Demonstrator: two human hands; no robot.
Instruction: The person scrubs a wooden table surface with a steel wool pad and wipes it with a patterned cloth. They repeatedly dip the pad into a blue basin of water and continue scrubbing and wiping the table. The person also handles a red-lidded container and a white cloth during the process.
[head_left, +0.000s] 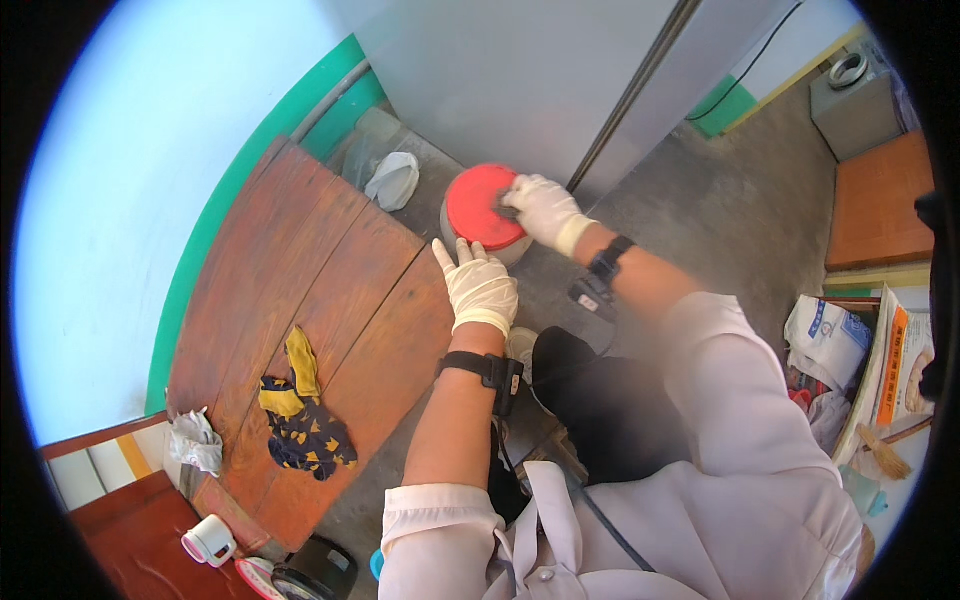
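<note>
Before me on the floor stands a round tub with a red lid (484, 204), beside the corner of a wooden table. My right hand (546, 212), in a pale rubber glove, grips a small dark object (507, 205) against the right part of the lid; it is blurred, and I cannot tell what it is. My left hand (480, 286), gloved alike, has its fingers spread, with the fingertips at the near edge of the tub. A black patterned cloth with yellow parts (311, 439) lies on the table to the left.
The wooden table (390, 330) fills the left side. A white plastic bag (394, 181) lies behind its far corner. A large grey panel (495, 82) rises behind the tub. At lower left are a white mug (210, 540) and a crumpled bag (196, 442). A straw brush (886, 454) is at right.
</note>
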